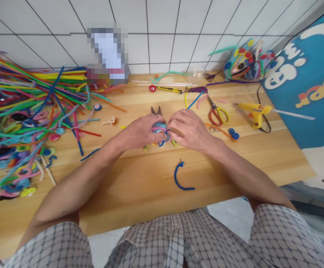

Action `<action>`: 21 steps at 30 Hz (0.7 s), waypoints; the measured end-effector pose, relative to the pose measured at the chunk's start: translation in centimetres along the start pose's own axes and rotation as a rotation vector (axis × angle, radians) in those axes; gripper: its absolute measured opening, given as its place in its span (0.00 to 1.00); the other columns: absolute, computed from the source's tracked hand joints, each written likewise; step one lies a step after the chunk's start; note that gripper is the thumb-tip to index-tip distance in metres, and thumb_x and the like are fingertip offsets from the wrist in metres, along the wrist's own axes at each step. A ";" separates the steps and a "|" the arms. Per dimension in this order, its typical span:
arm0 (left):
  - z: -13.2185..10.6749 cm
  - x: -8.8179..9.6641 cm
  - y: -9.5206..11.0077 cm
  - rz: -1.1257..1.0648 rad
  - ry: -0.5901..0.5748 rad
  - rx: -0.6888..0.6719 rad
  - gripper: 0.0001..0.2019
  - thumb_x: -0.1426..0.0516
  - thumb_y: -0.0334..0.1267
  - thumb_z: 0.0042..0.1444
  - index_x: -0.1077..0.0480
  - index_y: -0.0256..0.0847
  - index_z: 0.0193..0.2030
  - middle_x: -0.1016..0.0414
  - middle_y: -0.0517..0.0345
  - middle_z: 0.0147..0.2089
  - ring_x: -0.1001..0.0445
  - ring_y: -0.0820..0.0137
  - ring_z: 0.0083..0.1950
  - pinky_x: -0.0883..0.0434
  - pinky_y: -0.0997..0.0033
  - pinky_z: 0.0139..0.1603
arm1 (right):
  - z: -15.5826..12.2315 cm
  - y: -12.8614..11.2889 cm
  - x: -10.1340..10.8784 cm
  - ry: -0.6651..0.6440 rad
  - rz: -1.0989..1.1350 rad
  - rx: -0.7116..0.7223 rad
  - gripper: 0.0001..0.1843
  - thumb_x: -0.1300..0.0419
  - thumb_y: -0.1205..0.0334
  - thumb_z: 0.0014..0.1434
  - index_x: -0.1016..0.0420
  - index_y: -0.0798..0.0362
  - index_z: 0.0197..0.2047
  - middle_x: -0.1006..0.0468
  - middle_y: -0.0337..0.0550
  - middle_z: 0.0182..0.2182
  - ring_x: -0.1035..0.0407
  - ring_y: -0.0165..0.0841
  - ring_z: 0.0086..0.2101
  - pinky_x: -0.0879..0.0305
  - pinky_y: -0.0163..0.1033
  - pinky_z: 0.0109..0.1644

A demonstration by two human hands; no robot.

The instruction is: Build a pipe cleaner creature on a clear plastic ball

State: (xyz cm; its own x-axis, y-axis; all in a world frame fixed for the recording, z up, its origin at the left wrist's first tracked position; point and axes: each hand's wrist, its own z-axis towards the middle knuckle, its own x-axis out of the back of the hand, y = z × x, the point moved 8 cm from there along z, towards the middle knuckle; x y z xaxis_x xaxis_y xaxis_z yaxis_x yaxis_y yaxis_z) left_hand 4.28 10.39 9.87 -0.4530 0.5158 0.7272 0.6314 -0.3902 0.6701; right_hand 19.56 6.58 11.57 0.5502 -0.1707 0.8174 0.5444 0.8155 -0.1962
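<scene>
Near the middle of the table, my left hand (143,130) is closed around a small rounded craft piece (159,128) with blue and pink pipe cleaner on it. My right hand (188,128) meets it from the right, with thumb and finger pinched at the piece's edge on what looks like a dark blue pipe cleaner end. My fingers cover much of the piece. Just beyond my left hand the dark jaws of pliers (156,110) stick out, their handles mostly hidden. Closer to me, a curved blue pipe cleaner (177,176) lies on the wood.
Many coloured pipe cleaners (44,96) are heaped at the left. Scissors (218,113), a yellow glue gun (253,111) and a blue pom-pom-like piece (233,134) lie at the right. A yellow cutter (169,89) is near the tiled wall, with a decorated colourful object (243,63) behind.
</scene>
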 end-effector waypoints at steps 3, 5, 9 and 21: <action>-0.1 0.0 0.1 0.014 0.009 -0.008 0.22 0.36 0.51 0.61 0.19 0.43 0.57 0.15 0.51 0.52 0.18 0.56 0.52 0.25 0.59 0.55 | 0.0 -0.4 0.1 0.027 -0.016 -0.003 0.06 0.36 0.63 0.75 0.19 0.47 0.44 0.15 0.46 0.42 0.25 0.44 0.44 0.30 0.52 0.51; -0.1 -0.1 0.1 0.028 0.014 -0.007 0.22 0.36 0.50 0.62 0.19 0.42 0.58 0.16 0.50 0.54 0.18 0.56 0.52 0.25 0.59 0.55 | 0.0 -0.5 0.1 0.020 -0.031 -0.021 0.06 0.36 0.64 0.74 0.19 0.47 0.42 0.15 0.46 0.40 0.25 0.44 0.43 0.31 0.51 0.50; -0.2 -0.3 0.0 0.047 0.024 -0.017 0.21 0.36 0.48 0.63 0.20 0.42 0.59 0.16 0.50 0.54 0.18 0.56 0.53 0.25 0.59 0.57 | 0.0 -0.9 0.1 0.013 -0.055 -0.067 0.07 0.38 0.67 0.71 0.20 0.47 0.41 0.17 0.45 0.38 0.26 0.43 0.41 0.33 0.49 0.47; -0.4 -0.2 0.0 0.011 0.051 -0.005 0.20 0.36 0.46 0.63 0.20 0.42 0.59 0.16 0.50 0.54 0.18 0.57 0.53 0.25 0.59 0.57 | -2.3 -2.0 0.3 0.172 0.127 -0.326 0.06 0.36 0.67 0.75 0.17 0.48 0.47 0.13 0.44 0.40 0.19 0.38 0.39 0.25 0.43 0.44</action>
State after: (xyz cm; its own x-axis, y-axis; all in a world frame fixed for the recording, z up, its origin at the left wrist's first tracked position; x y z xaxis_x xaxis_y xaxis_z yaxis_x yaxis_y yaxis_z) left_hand 4.08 9.96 9.76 -0.4781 0.4719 0.7408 0.6335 -0.3989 0.6630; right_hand 20.12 3.63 10.98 0.7094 -0.1927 0.6780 0.6225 0.6224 -0.4745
